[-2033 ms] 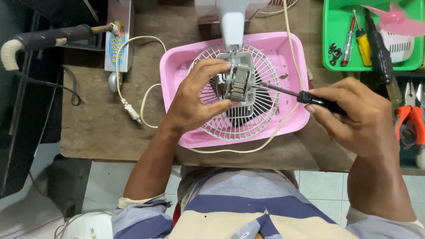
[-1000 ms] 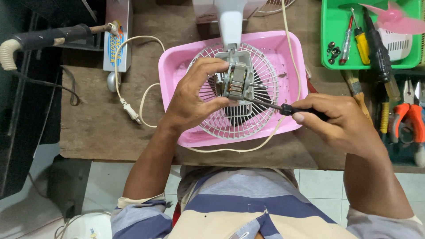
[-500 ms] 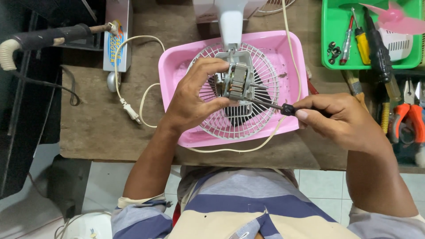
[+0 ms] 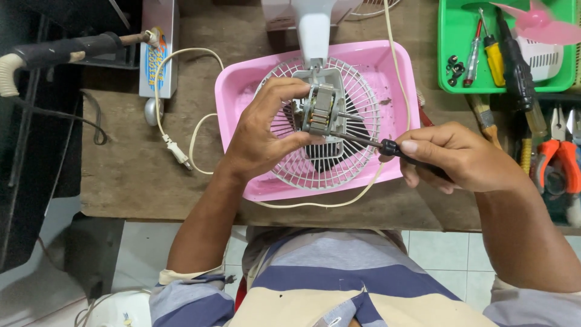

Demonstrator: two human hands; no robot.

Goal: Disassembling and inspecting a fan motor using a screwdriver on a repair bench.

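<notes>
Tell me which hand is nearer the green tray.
Right. The right hand holds a screwdriver just below the green tray; the left hand grips the fan motor, farther left.

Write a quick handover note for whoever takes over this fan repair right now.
Left hand: grips the fan motor, steadying it on the white rear grille.
Right hand: holds a black-handled screwdriver, tip at the motor's lower edge.
Grille lies in the pink tray on the wooden bench.
Done: pink fan blade is off, in the green tray.
Left: motor sits on its mount.
</notes>
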